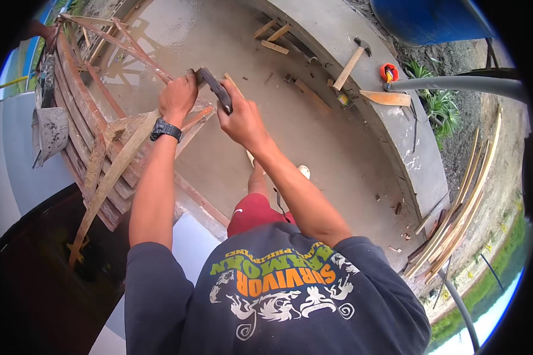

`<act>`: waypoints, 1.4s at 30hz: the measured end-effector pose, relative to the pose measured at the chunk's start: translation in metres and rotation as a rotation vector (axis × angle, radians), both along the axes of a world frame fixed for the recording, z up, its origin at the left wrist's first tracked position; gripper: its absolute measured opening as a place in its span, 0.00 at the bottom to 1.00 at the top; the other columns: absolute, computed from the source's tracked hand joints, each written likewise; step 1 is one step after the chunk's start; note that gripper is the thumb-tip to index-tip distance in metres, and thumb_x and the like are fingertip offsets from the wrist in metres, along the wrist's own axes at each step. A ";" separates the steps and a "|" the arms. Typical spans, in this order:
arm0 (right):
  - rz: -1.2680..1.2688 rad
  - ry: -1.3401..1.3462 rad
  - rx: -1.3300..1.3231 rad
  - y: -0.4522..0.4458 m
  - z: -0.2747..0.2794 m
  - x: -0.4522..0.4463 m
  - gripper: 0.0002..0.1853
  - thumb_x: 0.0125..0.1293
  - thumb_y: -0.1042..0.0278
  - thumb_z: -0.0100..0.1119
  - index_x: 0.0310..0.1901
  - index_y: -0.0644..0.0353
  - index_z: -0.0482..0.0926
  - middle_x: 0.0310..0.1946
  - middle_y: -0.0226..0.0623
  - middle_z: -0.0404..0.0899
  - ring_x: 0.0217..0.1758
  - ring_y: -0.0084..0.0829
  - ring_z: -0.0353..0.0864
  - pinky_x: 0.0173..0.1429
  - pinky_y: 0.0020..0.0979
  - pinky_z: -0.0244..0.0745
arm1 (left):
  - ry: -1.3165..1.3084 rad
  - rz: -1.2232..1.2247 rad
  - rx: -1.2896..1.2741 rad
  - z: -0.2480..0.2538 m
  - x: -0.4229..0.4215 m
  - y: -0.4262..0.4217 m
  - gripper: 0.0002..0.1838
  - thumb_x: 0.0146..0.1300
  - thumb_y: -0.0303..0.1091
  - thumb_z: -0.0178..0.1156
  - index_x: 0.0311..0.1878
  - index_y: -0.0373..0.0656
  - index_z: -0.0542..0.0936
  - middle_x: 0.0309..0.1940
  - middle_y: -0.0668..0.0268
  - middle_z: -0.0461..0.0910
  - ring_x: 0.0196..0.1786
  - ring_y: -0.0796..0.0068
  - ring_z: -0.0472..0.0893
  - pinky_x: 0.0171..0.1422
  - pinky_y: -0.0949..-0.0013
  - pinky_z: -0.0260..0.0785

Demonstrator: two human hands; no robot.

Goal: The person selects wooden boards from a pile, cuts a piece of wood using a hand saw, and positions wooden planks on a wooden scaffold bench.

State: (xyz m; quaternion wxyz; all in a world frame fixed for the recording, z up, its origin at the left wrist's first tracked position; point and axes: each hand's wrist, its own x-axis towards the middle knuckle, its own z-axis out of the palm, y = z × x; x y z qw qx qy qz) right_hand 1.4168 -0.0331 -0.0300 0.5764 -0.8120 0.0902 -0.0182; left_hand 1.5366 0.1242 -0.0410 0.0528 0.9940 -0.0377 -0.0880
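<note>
My left hand (179, 97), with a black watch on its wrist, is closed beside the upper end of a dark curved tool (215, 87); what lies inside its fingers is hidden. The fingers of my right hand (243, 121) wrap round the tool's lower end. A light strip of wood (234, 84) shows just above my right hand. Reddish wooden beams (137, 54) of a slatted frame run behind my left hand, and a long pale board (114, 177) leans across the frame below it.
A grey bucket (52, 129) hangs at the frame's left side. On the curved concrete ledge (397, 133) lie a hammer (352, 64), an orange container (389, 72) and a wooden wedge (386, 98). Wood offcuts (275, 47) lie on the floor; long strips (465, 201) are stacked at right.
</note>
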 end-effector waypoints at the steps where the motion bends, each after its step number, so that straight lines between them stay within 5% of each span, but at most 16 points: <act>1: -0.003 -0.005 -0.032 0.006 0.015 0.029 0.28 0.65 0.71 0.61 0.69 0.56 0.73 0.33 0.60 0.84 0.39 0.65 0.83 0.46 0.57 0.76 | -0.009 -0.009 0.004 0.010 0.012 0.006 0.37 0.81 0.58 0.36 0.41 0.43 0.91 0.39 0.40 0.87 0.46 0.34 0.87 0.54 0.41 0.80; 4: 0.040 0.107 0.021 -0.027 0.033 -0.052 0.28 0.70 0.69 0.61 0.72 0.56 0.72 0.36 0.58 0.84 0.41 0.64 0.83 0.47 0.50 0.77 | 0.001 -0.036 0.019 -0.001 0.005 0.007 0.37 0.81 0.57 0.36 0.41 0.41 0.91 0.40 0.41 0.88 0.46 0.34 0.87 0.55 0.41 0.79; 5: 0.046 0.196 0.036 -0.045 0.054 -0.102 0.28 0.67 0.73 0.61 0.70 0.55 0.73 0.39 0.59 0.85 0.41 0.63 0.86 0.49 0.55 0.79 | -0.023 -0.005 0.010 -0.001 0.018 0.007 0.37 0.81 0.57 0.36 0.42 0.40 0.91 0.40 0.41 0.88 0.47 0.34 0.87 0.56 0.41 0.79; 7: 0.016 0.283 0.114 -0.076 0.090 -0.192 0.33 0.65 0.79 0.61 0.73 0.52 0.72 0.43 0.54 0.88 0.47 0.57 0.90 0.55 0.47 0.83 | -0.003 0.022 0.036 0.010 0.016 0.002 0.37 0.81 0.57 0.36 0.42 0.40 0.91 0.40 0.41 0.88 0.47 0.34 0.87 0.57 0.40 0.79; 11: 0.042 0.126 0.050 -0.066 0.088 -0.147 0.32 0.64 0.79 0.60 0.72 0.53 0.72 0.36 0.50 0.89 0.43 0.58 0.89 0.50 0.50 0.83 | -0.071 0.012 0.019 0.013 0.017 0.008 0.37 0.81 0.57 0.36 0.43 0.40 0.91 0.42 0.41 0.88 0.48 0.34 0.87 0.57 0.39 0.79; 14: 0.005 -0.058 -0.076 0.006 0.028 0.022 0.26 0.65 0.71 0.62 0.66 0.53 0.74 0.33 0.60 0.84 0.38 0.64 0.83 0.43 0.58 0.77 | -0.033 0.039 0.027 0.020 0.007 0.012 0.38 0.81 0.58 0.35 0.43 0.40 0.91 0.42 0.39 0.87 0.49 0.34 0.87 0.57 0.39 0.78; 18: 0.030 0.054 -0.017 -0.035 0.052 -0.086 0.27 0.67 0.72 0.61 0.69 0.53 0.73 0.35 0.58 0.85 0.39 0.63 0.84 0.45 0.56 0.77 | -0.058 -0.022 -0.018 0.015 0.013 0.006 0.39 0.81 0.58 0.35 0.43 0.39 0.91 0.41 0.38 0.87 0.48 0.32 0.87 0.57 0.38 0.78; 21: -0.002 0.209 0.086 -0.077 0.126 -0.196 0.32 0.66 0.81 0.61 0.72 0.51 0.74 0.40 0.57 0.86 0.45 0.55 0.90 0.49 0.46 0.83 | -0.038 0.049 0.032 0.022 0.012 0.016 0.38 0.81 0.57 0.35 0.42 0.38 0.91 0.41 0.38 0.87 0.47 0.31 0.87 0.57 0.38 0.78; 24: 0.026 0.053 -0.008 -0.068 0.107 -0.163 0.28 0.69 0.74 0.62 0.71 0.54 0.74 0.42 0.51 0.88 0.43 0.53 0.90 0.50 0.39 0.82 | -0.065 0.008 0.022 0.032 0.024 0.009 0.38 0.80 0.57 0.35 0.43 0.38 0.91 0.41 0.38 0.87 0.47 0.30 0.86 0.57 0.38 0.78; 27: 0.033 -0.047 -0.065 0.003 0.028 0.018 0.21 0.69 0.69 0.59 0.63 0.55 0.74 0.31 0.57 0.81 0.35 0.62 0.81 0.40 0.53 0.73 | -0.010 0.013 -0.047 0.034 0.009 0.006 0.39 0.81 0.58 0.34 0.44 0.39 0.91 0.42 0.40 0.88 0.49 0.33 0.87 0.59 0.39 0.78; 29: 0.039 -0.020 -0.040 -0.003 0.037 0.007 0.24 0.67 0.70 0.60 0.65 0.55 0.74 0.32 0.59 0.82 0.37 0.63 0.82 0.42 0.55 0.74 | -0.017 -0.013 -0.073 0.036 0.011 0.008 0.39 0.81 0.58 0.33 0.44 0.40 0.91 0.42 0.42 0.88 0.49 0.34 0.87 0.58 0.40 0.79; 34: -0.008 0.352 0.142 -0.075 0.105 -0.200 0.32 0.65 0.78 0.61 0.72 0.50 0.73 0.42 0.54 0.88 0.45 0.55 0.91 0.50 0.45 0.83 | -0.002 0.059 0.015 0.021 0.019 0.010 0.38 0.80 0.58 0.35 0.46 0.39 0.91 0.42 0.38 0.87 0.49 0.33 0.87 0.58 0.39 0.79; 37: 0.014 0.156 0.012 -0.072 0.119 -0.190 0.31 0.65 0.78 0.61 0.71 0.49 0.73 0.40 0.54 0.88 0.43 0.56 0.90 0.48 0.47 0.84 | -0.082 0.042 0.018 0.015 0.020 0.013 0.38 0.80 0.58 0.35 0.46 0.39 0.91 0.41 0.37 0.87 0.50 0.32 0.86 0.58 0.39 0.78; 40: 0.003 -0.097 -0.070 -0.006 0.024 0.004 0.25 0.67 0.68 0.60 0.67 0.53 0.74 0.30 0.56 0.85 0.35 0.64 0.84 0.42 0.59 0.77 | -0.040 0.055 -0.033 0.024 0.006 0.008 0.38 0.80 0.58 0.35 0.45 0.38 0.90 0.41 0.36 0.87 0.50 0.31 0.86 0.58 0.37 0.78; 42: 0.033 -0.015 -0.096 0.003 0.040 0.034 0.27 0.67 0.68 0.59 0.68 0.51 0.74 0.31 0.56 0.85 0.36 0.64 0.83 0.43 0.58 0.77 | -0.074 0.027 -0.037 0.032 0.017 0.013 0.39 0.81 0.58 0.35 0.45 0.37 0.90 0.41 0.36 0.86 0.48 0.30 0.86 0.57 0.37 0.78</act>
